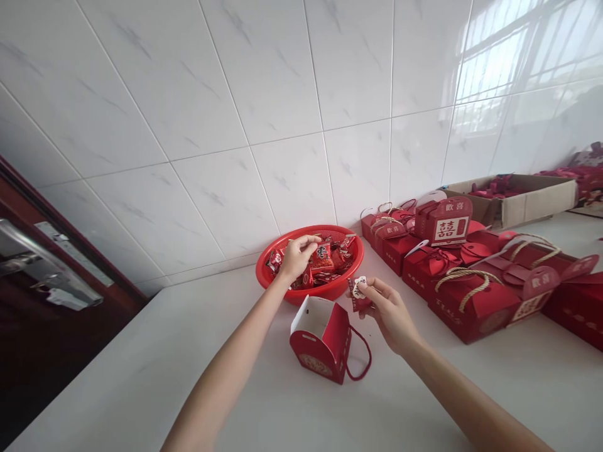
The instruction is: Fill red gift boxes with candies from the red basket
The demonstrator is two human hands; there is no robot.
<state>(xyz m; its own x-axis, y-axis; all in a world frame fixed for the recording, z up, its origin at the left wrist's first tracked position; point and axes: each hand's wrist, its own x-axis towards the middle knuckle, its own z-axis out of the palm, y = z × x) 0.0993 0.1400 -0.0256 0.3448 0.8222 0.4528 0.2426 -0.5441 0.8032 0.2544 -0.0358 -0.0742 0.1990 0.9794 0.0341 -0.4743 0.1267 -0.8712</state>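
Note:
My left hand [298, 256] is over the red plastic basket [358, 254], its fingers pinched at the edge of a red packet [322, 255] with a dark character on it. Several other red wrapped packets lie in the basket. In my right hand [384, 307] is a small red packet [358, 296] with a white patch, gripped between thumb and fingers to the right of the basket. Below both hands stands a red gift box [335, 333] with its top open and a white inside; its dark red cord handle [369, 358] hangs to the right.
Several closed red gift boxes [475, 298] with rope handles crowd the right side. Behind them sits a cardboard box [539, 202] holding red items. A tiled wall [282, 81] rises behind the white table [155, 358]. At the left is a dark door [42, 314] with a metal handle.

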